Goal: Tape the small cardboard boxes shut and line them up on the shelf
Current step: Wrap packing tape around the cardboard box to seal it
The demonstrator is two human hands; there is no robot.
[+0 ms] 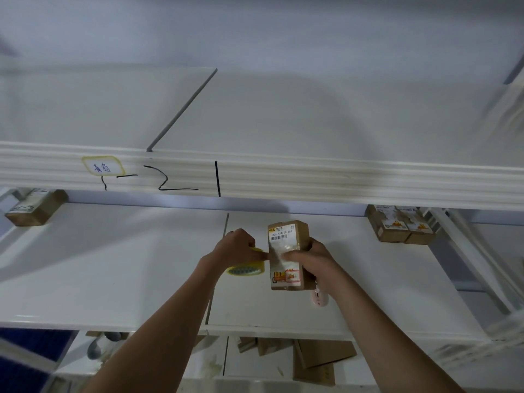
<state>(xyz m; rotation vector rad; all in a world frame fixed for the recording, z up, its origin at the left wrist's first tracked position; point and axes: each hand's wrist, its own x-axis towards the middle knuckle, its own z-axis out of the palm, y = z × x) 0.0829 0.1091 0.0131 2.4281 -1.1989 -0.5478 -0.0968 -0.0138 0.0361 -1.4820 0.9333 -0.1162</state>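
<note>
A small cardboard box (pixel 287 253) with white labels is held above the middle shelf (pixel 113 265), at the centre of the head view. My right hand (pixel 310 258) grips it from the right, thumb pressed across its front face. My left hand (pixel 236 248) holds a yellow roll of clear tape (pixel 246 268) just left of the box, its fingers reaching the box's left edge. A pink object (pixel 320 297), perhaps a small cutter, hangs below my right hand. Two taped boxes (pixel 401 226) stand side by side at the shelf's right end.
Another cardboard box (pixel 35 207) sits at the shelf's far left. The upper shelf (pixel 255 177) has a ribbed white front edge with a yellow label and black marker marks. Flattened cardboard pieces (pixel 314 361) lie on the level below.
</note>
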